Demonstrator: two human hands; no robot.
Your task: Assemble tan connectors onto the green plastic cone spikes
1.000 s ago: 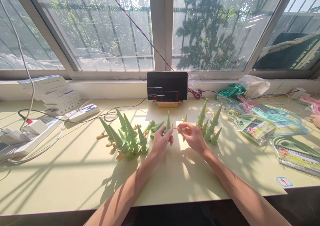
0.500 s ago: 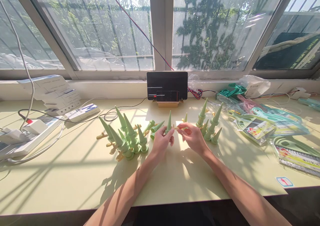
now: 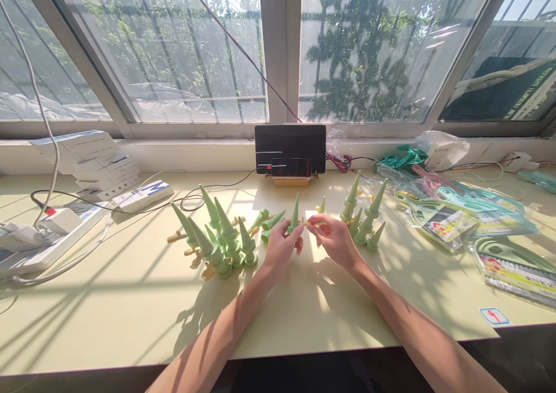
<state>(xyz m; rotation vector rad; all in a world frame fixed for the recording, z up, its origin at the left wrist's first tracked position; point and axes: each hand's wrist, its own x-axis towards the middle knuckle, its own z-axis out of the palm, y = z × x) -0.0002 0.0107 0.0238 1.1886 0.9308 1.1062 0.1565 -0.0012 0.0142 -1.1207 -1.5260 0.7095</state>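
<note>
Straight in front of the black tablet, on the person's side of it, a green cone stands point-up in the left hand, its lower part gripped between the closed thumb and curled fingers. A small tan peg lies beside the cone, on the side toward the right hand, whose thumb and forefinger are pinched together on its outer end; whether the peg touches the cone cannot be told. Both forearms reach forward and slant inward, so the hands nearly meet in front of the tablet, the right slightly right of it, wrist bent inward.
</note>
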